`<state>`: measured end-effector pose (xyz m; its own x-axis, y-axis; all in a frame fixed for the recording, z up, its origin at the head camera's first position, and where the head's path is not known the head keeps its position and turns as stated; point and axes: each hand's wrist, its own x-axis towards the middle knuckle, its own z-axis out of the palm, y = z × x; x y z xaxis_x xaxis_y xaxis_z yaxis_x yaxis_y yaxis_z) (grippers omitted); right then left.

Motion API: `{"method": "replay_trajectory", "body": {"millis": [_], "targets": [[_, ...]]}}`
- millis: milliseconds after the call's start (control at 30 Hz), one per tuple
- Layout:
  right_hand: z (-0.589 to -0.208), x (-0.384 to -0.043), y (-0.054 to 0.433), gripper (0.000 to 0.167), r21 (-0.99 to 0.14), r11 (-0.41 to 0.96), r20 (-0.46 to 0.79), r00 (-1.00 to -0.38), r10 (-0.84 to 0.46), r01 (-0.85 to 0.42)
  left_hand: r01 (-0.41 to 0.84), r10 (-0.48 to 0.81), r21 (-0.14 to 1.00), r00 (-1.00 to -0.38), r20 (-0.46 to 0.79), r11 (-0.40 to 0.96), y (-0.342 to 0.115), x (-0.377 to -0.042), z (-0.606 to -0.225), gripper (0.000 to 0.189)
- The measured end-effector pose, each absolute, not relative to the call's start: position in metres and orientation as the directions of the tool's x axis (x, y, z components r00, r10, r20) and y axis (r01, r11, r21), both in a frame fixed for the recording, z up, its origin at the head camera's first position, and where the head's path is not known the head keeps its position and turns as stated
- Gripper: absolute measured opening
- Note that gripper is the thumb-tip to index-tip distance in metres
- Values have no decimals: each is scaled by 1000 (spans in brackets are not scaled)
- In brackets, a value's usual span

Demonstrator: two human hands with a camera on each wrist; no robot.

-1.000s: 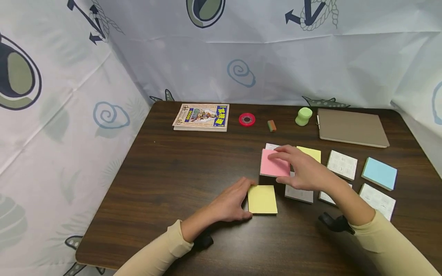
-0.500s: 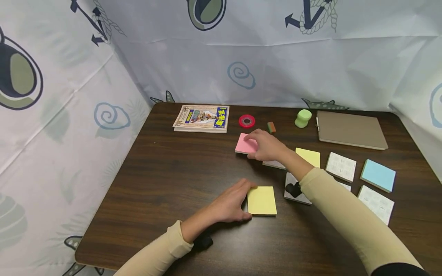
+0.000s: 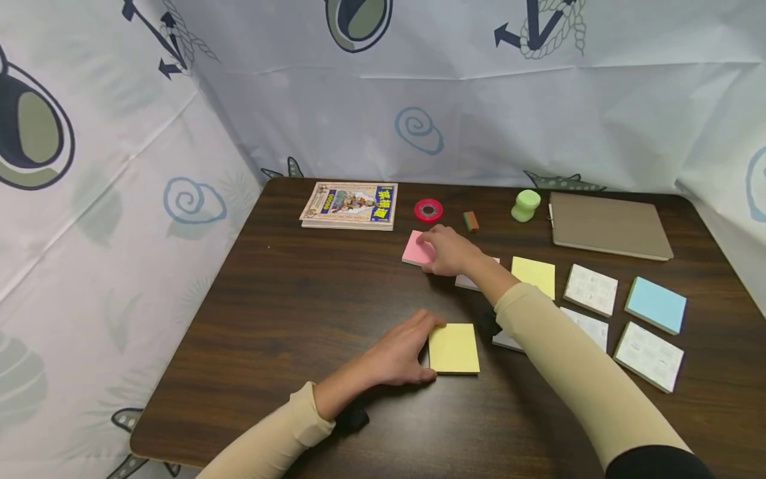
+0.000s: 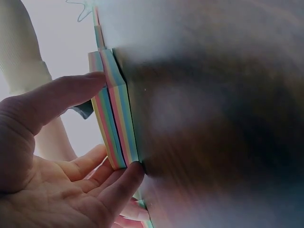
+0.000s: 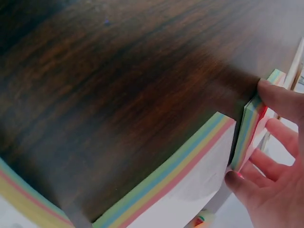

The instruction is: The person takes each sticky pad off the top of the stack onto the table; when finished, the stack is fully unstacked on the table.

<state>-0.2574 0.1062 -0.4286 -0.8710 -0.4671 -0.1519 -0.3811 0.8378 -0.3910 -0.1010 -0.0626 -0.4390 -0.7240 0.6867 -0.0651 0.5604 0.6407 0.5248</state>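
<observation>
My left hand (image 3: pixel 397 352) grips a yellow-topped sticky note pad (image 3: pixel 456 348) by opposite edges, near the table's front. In the left wrist view, two multicoloured sticky note pads (image 4: pixel 114 114) lie stacked between thumb and fingers. Farther back, my right hand (image 3: pixel 450 251) holds a pink-topped sticky note pad (image 3: pixel 414 249) between thumb and fingers, low over the table. The right wrist view shows that pad's striped edge (image 5: pixel 246 128) right beside a white-topped pad (image 5: pixel 185 190). My right forearm partly hides other white-topped pads in the head view.
More pads stand to the right: yellow (image 3: pixel 535 276), blue (image 3: pixel 655 305) and several white-topped ones (image 3: pixel 649 356). Along the back edge are a book (image 3: pixel 350 205), a red tape roll (image 3: pixel 428 210), a small eraser-like block (image 3: pixel 471 221), a green cylinder (image 3: pixel 525 205) and a brown notebook (image 3: pixel 610 226).
My right hand has carried the pink-topped pad left and back, past the white-topped pad, with only a slight shift lately. My left hand stays on the yellow-topped pad.
</observation>
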Motion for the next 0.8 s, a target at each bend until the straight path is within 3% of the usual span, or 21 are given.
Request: {"method": "replay_trajectory", "body": {"millis": [367,533,800], "targets": [[-404,-233,119,58,-383,807,-77,-855,-512,-449,561,688,523,-722,-69,641,-62,-101,-440,79],[-388,-204,135,52,-360,759,-43,-803,-594,-543,550,684,531,-726,-77,644,-63,-101,-440,79],[-390,-142,162,45,-436,629,4,-700,-714,-644,544,683,530,-725,-94,651,-63,-102,-440,78]]}}
